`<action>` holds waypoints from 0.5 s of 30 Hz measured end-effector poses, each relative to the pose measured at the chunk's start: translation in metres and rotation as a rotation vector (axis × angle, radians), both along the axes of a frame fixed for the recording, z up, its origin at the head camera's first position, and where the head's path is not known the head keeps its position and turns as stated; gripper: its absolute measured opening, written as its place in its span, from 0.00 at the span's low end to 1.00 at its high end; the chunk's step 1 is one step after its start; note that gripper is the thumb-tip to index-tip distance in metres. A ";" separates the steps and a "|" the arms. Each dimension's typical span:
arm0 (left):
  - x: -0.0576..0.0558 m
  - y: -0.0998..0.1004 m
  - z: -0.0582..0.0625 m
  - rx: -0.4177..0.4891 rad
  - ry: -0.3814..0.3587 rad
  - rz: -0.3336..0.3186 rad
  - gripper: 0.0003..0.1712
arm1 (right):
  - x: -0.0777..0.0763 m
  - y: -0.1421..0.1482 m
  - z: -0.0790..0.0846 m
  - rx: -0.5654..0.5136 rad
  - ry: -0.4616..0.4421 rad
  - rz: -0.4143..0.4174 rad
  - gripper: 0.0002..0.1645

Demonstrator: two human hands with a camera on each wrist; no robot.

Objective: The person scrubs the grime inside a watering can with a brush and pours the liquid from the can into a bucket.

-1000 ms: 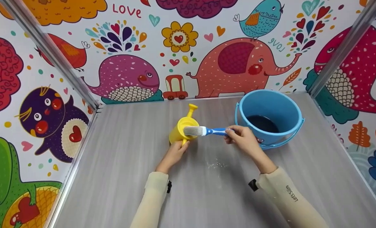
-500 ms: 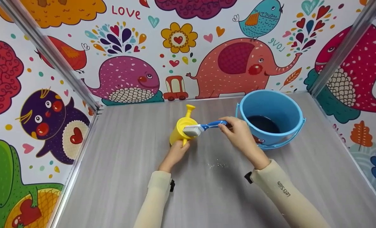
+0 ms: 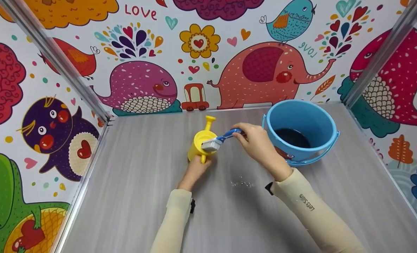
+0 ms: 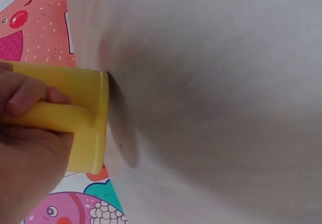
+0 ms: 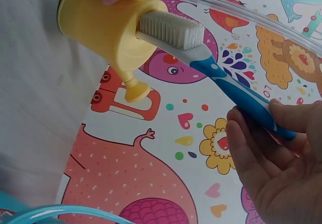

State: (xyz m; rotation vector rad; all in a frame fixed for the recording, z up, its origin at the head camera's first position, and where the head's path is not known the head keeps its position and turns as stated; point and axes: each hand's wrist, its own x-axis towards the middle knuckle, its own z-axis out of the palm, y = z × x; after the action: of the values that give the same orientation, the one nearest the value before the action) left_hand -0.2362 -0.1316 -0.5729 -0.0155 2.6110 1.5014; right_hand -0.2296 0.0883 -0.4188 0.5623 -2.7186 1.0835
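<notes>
Reaching in from the near side of the table [image 3: 134,203], cream sleeves [image 3: 308,212] to the wrists. Past those, small clear droplets [image 3: 242,183] mid-table. Next, gripping yellow watering can [image 3: 195,150] by its handle with left hand [image 3: 195,170], curled right round it; can't tell if base touches table. Roughly midway along far edge, just in from it, with spout [image 3: 209,123] toward that edge. Alongside, pinching blue-and-white brush [image 5: 214,72] near handle end with right hand [image 3: 259,146], thumb against fingers, hardly any gap. Bristles [image 5: 173,31] at can's mouth; can't tell how deep. Near far right corner, blue bucket [image 3: 299,114] with something dark inside, handle down. Behind far edge, cartoon-print wall [image 3: 197,42].
</notes>
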 end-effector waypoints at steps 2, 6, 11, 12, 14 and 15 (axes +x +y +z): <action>-0.001 0.000 0.000 -0.008 -0.001 0.000 0.16 | 0.000 -0.003 0.003 0.023 -0.003 -0.004 0.13; -0.001 0.001 0.002 -0.054 0.002 -0.055 0.17 | -0.001 -0.009 0.009 0.077 -0.003 -0.021 0.14; 0.000 0.001 0.004 -0.125 0.045 -0.154 0.19 | -0.001 -0.017 0.018 0.146 0.022 -0.028 0.14; 0.000 0.001 0.003 -0.138 0.058 -0.174 0.19 | -0.001 -0.018 0.019 0.157 0.025 -0.029 0.14; 0.001 0.001 0.003 -0.164 0.085 -0.205 0.20 | -0.002 -0.021 0.020 0.172 0.034 -0.031 0.13; 0.001 0.001 0.003 -0.169 0.093 -0.217 0.20 | -0.002 -0.022 0.020 0.179 0.038 -0.032 0.13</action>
State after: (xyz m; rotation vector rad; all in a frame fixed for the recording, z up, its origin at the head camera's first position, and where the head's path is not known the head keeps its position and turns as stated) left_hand -0.2353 -0.1311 -0.5701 0.3173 2.7004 1.2359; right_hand -0.2319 0.0667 -0.3985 0.5559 -2.7985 0.8186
